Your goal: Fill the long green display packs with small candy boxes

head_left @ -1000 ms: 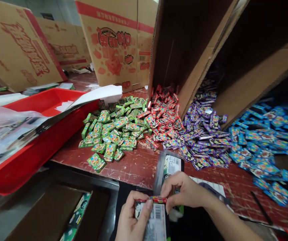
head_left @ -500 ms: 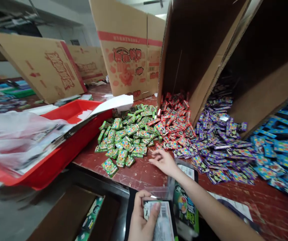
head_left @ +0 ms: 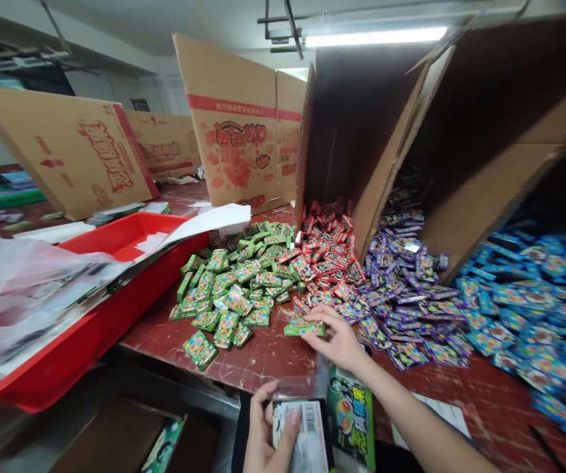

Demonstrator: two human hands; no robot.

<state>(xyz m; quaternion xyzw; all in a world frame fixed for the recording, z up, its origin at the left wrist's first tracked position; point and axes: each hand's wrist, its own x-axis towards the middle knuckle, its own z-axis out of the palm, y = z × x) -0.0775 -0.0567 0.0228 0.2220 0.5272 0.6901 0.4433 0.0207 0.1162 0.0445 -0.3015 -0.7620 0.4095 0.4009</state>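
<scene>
Green small box: 1 end pinched between the thumb and fingers of my right hand. It was over the front part of the red table, right of the green heap and just in front of the red heap; whether it touched the tabletop I could not tell.

Left hand, lower and nearer to me, was closed around a dark-edged pack, barcode up, thumb across its label. Just right of that pack, 1 printed green pouch lay below my right wrist.

Heaps of small boxes, 4 colours, left to right: green, red, then the purple heap and blue heap. Far left, 1 red tray held papers and film.
</scene>
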